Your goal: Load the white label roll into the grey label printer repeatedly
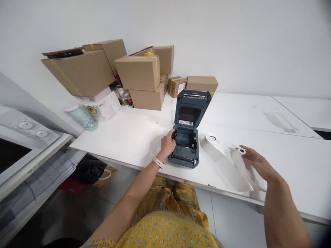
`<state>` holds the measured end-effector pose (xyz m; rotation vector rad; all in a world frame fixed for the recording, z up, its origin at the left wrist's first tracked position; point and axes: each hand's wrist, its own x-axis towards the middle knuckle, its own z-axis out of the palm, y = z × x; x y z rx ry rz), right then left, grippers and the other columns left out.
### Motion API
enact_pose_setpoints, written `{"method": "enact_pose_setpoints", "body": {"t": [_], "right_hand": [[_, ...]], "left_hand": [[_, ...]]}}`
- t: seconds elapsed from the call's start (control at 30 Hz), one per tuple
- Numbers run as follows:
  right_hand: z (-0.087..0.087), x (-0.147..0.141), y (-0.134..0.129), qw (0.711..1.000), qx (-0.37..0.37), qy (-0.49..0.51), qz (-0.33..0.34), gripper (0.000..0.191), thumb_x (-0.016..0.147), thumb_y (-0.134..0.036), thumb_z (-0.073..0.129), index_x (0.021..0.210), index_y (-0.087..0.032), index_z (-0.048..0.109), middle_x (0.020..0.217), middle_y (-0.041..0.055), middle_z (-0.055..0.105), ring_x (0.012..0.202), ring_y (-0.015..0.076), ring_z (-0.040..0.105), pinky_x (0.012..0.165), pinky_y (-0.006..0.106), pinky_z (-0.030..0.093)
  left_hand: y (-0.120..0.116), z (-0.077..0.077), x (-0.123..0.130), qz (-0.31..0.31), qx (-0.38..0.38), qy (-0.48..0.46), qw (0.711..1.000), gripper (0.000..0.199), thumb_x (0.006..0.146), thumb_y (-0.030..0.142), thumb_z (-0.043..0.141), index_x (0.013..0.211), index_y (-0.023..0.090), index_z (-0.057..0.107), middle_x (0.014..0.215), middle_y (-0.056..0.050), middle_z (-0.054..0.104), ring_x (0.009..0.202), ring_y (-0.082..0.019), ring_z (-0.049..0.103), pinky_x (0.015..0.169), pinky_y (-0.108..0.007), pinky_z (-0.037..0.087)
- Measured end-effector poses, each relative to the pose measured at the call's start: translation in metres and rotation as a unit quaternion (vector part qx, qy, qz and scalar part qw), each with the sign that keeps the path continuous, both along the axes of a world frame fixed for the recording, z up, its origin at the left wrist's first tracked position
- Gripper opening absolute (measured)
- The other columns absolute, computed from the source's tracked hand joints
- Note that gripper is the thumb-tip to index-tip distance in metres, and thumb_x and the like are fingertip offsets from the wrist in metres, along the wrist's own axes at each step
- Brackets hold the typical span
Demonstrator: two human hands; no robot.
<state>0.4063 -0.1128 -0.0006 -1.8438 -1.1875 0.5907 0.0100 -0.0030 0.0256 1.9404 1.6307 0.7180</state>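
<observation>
A dark grey label printer (pixel 184 146) stands on the white table with its lid (pixel 192 108) tilted up and its roll bay exposed. My left hand (pixel 168 142) grips the printer's left edge, fingertips curled over into the bay by the black roll holder. To the right, my right hand (pixel 254 160) has its fingers closed about a small white paper roll (pixel 239 152) with a dark core end; the far fingers are partly hidden. A paper strip hangs off this roll. Between it and the printer sits a larger label roll (pixel 211 138), its loose strip (pixel 224 165) trailing over the tabletop.
Cardboard boxes (pixel 139 74) are stacked along the wall at the back left. A mint tumbler (pixel 82 117) and a white box (pixel 104 106) stand at the table's left end. A microwave (pixel 26 137) is at far left. The table's front edge (pixel 134 168) runs close to my body.
</observation>
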Motion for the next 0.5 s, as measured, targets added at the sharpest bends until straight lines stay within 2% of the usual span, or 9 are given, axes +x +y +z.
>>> {"method": "enact_pose_setpoints", "body": {"t": [0.1,0.2,0.27,0.33,0.4,0.43,0.5], "right_hand": [[0.017,0.008,-0.021,0.995,-0.066,0.074,-0.023,0.069,0.059,-0.041,0.081,0.125,-0.029,0.064,0.119,0.0179,0.07,0.107,0.03,0.068,0.085,0.041,0.054],[0.042,-0.019,-0.043,0.995,0.044,0.05,-0.073,0.062,0.073,-0.047,0.075,0.13,-0.03,0.06,0.127,0.0141,0.068,0.121,0.0281,0.062,0.101,0.043,0.049],[0.051,-0.05,-0.05,0.995,0.085,0.016,-0.047,0.05,0.081,-0.05,0.066,0.126,-0.028,0.063,0.125,0.0114,0.069,0.12,0.0267,0.063,0.104,0.043,0.048],[0.051,-0.081,-0.048,0.998,0.042,-0.052,0.012,0.044,0.087,-0.049,0.056,0.123,-0.026,0.065,0.122,0.0106,0.071,0.113,0.0272,0.067,0.099,0.044,0.052],[0.044,-0.1,-0.041,0.99,-0.039,-0.122,0.059,0.043,0.088,-0.045,0.05,0.122,-0.024,0.066,0.114,0.0114,0.074,0.1,0.0274,0.071,0.085,0.042,0.057],[0.04,-0.105,-0.038,0.984,-0.083,-0.132,0.082,0.044,0.088,-0.043,0.049,0.123,-0.023,0.065,0.109,0.0115,0.075,0.09,0.0264,0.073,0.076,0.039,0.059],[0.03,-0.105,-0.033,0.973,-0.164,-0.076,0.144,0.045,0.088,-0.042,0.047,0.126,-0.023,0.063,0.104,0.0108,0.076,0.071,0.0218,0.073,0.06,0.033,0.059]], "left_hand": [[0.0,0.0,0.0,0.005,-0.004,0.002,1.0,0.063,0.084,0.006,0.047,0.144,0.026,0.047,0.129,-0.005,0.067,0.116,-0.025,0.063,0.103,-0.038,0.046],[0.002,-0.001,0.001,0.001,-0.008,0.0,1.0,0.065,0.083,0.005,0.047,0.145,0.025,0.045,0.13,-0.005,0.067,0.117,-0.025,0.063,0.103,-0.039,0.046],[0.003,-0.001,0.0,-0.003,-0.002,-0.009,1.0,0.067,0.082,0.003,0.046,0.146,0.023,0.044,0.132,-0.007,0.065,0.121,-0.025,0.061,0.105,-0.039,0.045],[0.004,-0.002,-0.001,-0.005,0.001,-0.011,1.0,0.068,0.081,0.002,0.046,0.146,0.021,0.043,0.134,-0.008,0.064,0.123,-0.026,0.06,0.105,-0.039,0.045],[0.005,-0.003,-0.003,-0.007,0.001,-0.015,1.0,0.068,0.08,0.003,0.046,0.145,0.022,0.043,0.134,-0.007,0.065,0.122,-0.026,0.061,0.105,-0.039,0.045],[0.005,-0.004,-0.004,-0.006,-0.001,-0.021,1.0,0.068,0.08,0.003,0.047,0.145,0.023,0.044,0.133,-0.006,0.065,0.121,-0.025,0.061,0.104,-0.039,0.045],[0.005,-0.006,-0.005,-0.004,-0.003,-0.045,0.999,0.067,0.08,0.004,0.049,0.143,0.026,0.046,0.132,-0.003,0.066,0.12,-0.023,0.062,0.104,-0.036,0.046]]}}
